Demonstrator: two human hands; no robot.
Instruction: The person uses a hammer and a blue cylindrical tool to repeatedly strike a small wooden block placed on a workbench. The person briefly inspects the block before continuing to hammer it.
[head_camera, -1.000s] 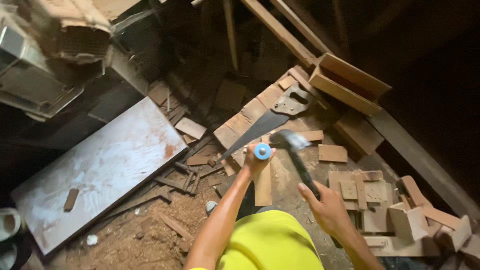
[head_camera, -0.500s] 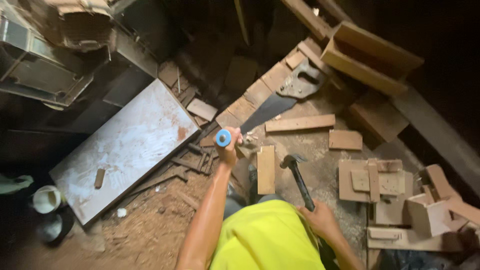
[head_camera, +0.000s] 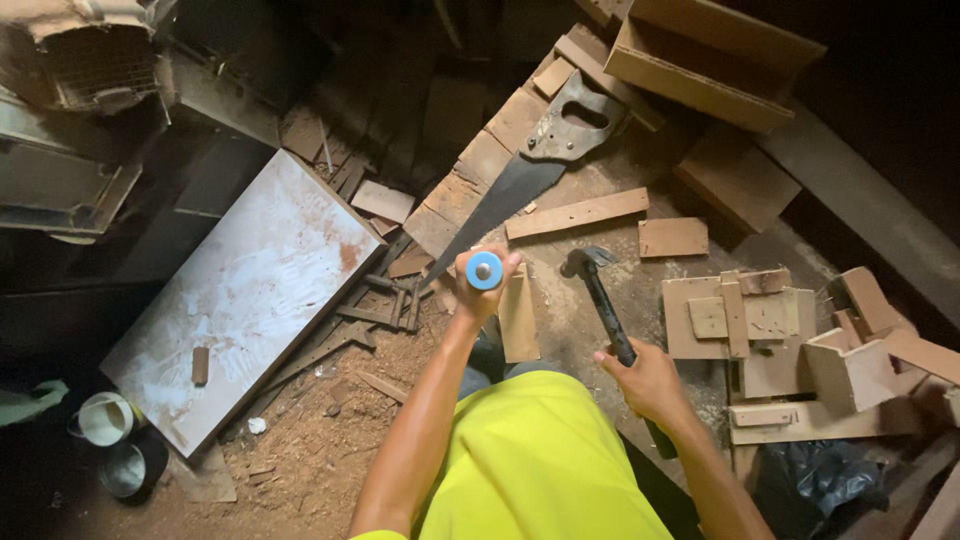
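Packaging on the workshop floor, no labels, signs or screens.
Lay at the top right corner: open brown cardboard box (head_camera: 700, 55), long and shallow. Sat crumpled near the bottom right edge: black plastic bag (head_camera: 815, 485).

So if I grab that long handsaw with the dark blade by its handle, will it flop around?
The dark-bladed handsaw will probably flex somewhat: its blade looks thin and long, tapering toward the tip. The cut-out grip at the wide end should hold securely. It likely feels light, and lying flat on the boards it shouldn't roll.
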